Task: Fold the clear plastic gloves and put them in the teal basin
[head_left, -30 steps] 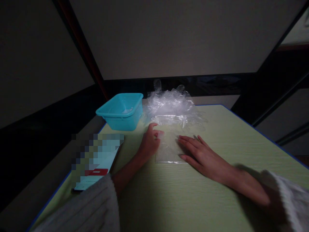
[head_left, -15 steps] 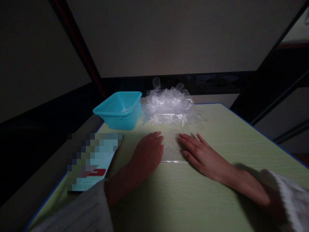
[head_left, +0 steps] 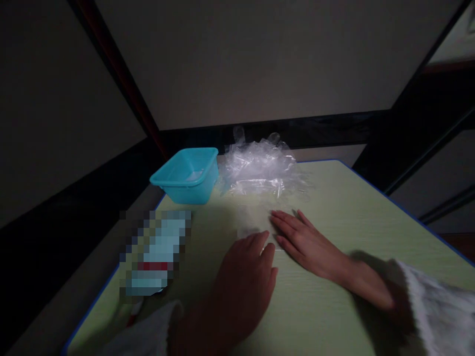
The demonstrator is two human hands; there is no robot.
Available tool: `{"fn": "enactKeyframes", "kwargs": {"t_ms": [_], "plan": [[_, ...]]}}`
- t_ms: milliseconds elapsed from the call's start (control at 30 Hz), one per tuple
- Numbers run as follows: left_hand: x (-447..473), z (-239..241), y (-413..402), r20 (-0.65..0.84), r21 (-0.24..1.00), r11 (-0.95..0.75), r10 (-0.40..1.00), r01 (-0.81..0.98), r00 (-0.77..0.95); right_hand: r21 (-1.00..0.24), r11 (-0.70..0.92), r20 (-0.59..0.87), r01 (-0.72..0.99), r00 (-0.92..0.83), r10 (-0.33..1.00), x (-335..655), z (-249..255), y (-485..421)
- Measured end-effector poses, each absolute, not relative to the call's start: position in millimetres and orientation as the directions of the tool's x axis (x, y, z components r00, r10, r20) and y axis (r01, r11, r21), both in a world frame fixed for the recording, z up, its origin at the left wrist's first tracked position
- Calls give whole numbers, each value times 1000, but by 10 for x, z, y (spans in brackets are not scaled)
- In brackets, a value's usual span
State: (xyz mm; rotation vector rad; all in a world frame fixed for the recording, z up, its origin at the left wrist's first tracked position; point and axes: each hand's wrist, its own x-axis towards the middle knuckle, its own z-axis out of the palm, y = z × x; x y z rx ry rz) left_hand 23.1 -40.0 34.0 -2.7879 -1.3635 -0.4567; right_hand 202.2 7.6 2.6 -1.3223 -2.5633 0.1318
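Note:
A clear, thin plastic piece [head_left: 252, 215], apparently a disposable glove, lies flat on the table in front of me. My right hand [head_left: 304, 242] rests palm down over its right edge, fingers stretched out. Over the near edge is my left hand [head_left: 248, 277], back upward, its fingers loosely bent and apart; whether the tips touch the plastic I cannot tell. Farther back sits a crumpled heap of clear plastic gloves [head_left: 260, 163], with finger shapes sticking up at its top.
A turquoise plastic basket [head_left: 178, 184] stands left of the heap, with something pale inside. Nearer on the left lies a device with a lit, blurred-out screen [head_left: 159, 252]. The pale green table [head_left: 334, 316] has a blue edge. A wall panel [head_left: 260, 64] rises behind it.
My left hand has drawn back toward me and slightly right, from the plastic's left side to its near edge. My right hand stays nearly in place. The view has shifted slightly.

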Motion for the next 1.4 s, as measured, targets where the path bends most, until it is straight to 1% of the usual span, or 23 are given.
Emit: {"fn": "enactKeyframes", "kwargs": {"t_ms": [100, 167, 333, 433, 533, 700, 767, 833, 933, 1100, 1267, 1400], "plan": [[225, 344, -522, 269, 116, -632, 763, 767, 588, -215, 580, 189, 786, -549, 814, 2017, 43, 63], [212, 362, -575, 295, 82, -648, 742, 757, 603, -225, 576, 188, 786, -544, 817, 2013, 58, 53], [221, 436, -630, 290, 17, -702, 685, 712, 668, -242, 564, 174, 790, -537, 826, 2007, 78, 34], [251, 453, -617, 307, 2, -718, 663, 696, 683, -271, 557, 186, 785, -525, 830, 2010, 87, 31], [261, 448, -575, 294, -1, -734, 649, 679, 702, -283, 560, 182, 779, -529, 829, 2020, 102, 34], [236, 374, -421, 260, 62, -720, 680, 691, 686, -290, 554, 196, 780, -519, 832, 2039, 132, 46], [233, 302, -326, 283, 80, -700, 699, 710, 657, -279, 554, 196, 784, -518, 833, 2038, 148, 54], [238, 211, -221, 283, 97, -669, 728, 737, 625, -260, 558, 184, 788, -527, 830, 2027, 166, 62], [246, 75, -71, 236, 125, -632, 768, 765, 596, -239, 564, 156, 790, -542, 826, 1989, 185, 71], [223, -55, 82, 206, 174, -620, 783, 765, 587, -257, 578, 115, 775, -569, 814, 1916, 179, 56], [193, -84, 133, 197, 170, -640, 767, 749, 611, -316, 603, 106, 733, -604, 790, 1885, 159, 8], [168, -123, 150, 199, 150, -658, 751, 738, 629, -318, 639, 101, 700, -645, 757, 1880, 150, -45]]}}
